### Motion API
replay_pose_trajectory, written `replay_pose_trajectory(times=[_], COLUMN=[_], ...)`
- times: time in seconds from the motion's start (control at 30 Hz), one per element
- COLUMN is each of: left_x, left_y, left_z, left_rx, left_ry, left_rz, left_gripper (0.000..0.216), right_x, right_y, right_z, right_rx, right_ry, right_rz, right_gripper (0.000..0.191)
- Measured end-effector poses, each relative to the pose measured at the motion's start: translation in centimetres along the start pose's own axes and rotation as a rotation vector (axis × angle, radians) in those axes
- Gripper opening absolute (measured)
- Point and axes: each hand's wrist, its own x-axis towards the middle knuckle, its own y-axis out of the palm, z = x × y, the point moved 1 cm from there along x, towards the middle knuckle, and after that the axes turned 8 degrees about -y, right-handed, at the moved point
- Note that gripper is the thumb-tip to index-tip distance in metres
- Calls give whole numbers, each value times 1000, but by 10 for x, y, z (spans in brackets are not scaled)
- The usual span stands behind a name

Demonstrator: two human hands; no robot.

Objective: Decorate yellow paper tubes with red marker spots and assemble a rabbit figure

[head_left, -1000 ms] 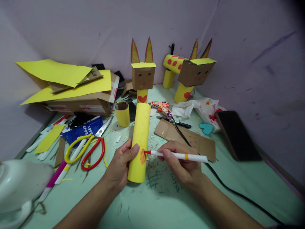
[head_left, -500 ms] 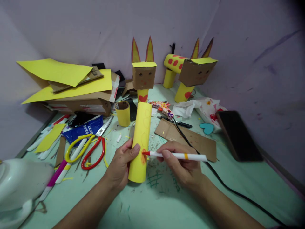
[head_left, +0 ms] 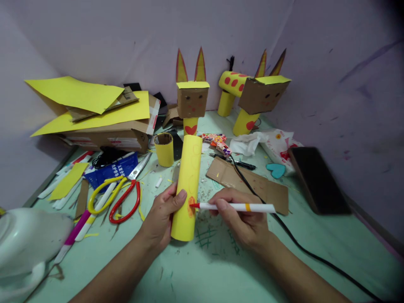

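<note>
A long yellow paper-covered tube point(head_left: 187, 176) lies on the green table point(head_left: 315, 252), pointing away from me. My left hand point(head_left: 164, 216) grips its near end, thumb on top. My right hand point(head_left: 241, 219) pinches a white marker point(head_left: 240, 207) with a red tip. The tip touches an orange-red spot point(head_left: 190, 207) drawn on the tube's right side. Faint pencil circles show further up the tube.
Two cardboard giraffe figures point(head_left: 192, 101) point(head_left: 252, 94) stand at the back. Yellow and red scissors point(head_left: 115, 198), pens, a short yellow tube point(head_left: 164, 149), a cardboard box point(head_left: 107, 134) with yellow sheets, a flat cardboard piece point(head_left: 249, 183), a black cable point(head_left: 303, 252), a dark phone point(head_left: 318, 179), a white object point(head_left: 28, 248).
The marker tip has shifted slightly left over the orange-red spot, which looks a little fuller. Both hands and the tube stay in place.
</note>
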Motion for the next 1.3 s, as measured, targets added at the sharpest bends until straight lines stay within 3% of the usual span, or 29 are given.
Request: replay_pose_trajectory(times=[0.1,0.27,0.47,0.73,1.3], left_x=[-1,-1,-1,0,-1], left_y=[0,1,0,1,2], left_z=[0,-1,-1,-2,-3], left_rx=[-3,-12,-19,-46,-71], left_ry=[-6,-4,-13,-16,-28], left_rz=[-13,6,-10,-12,-29], left_gripper=[29,29,27,27,27], right_x=[1,2,2,1,1], right_y=[0,1,-1,1,1], right_z=[1,2,1,1,0], right_rx=[-28,16,-27,9,11], right_ry=[2,5,23,32,53], right_rz=[-44,48,-27,69,60], right_gripper=[15,17,16,20,19])
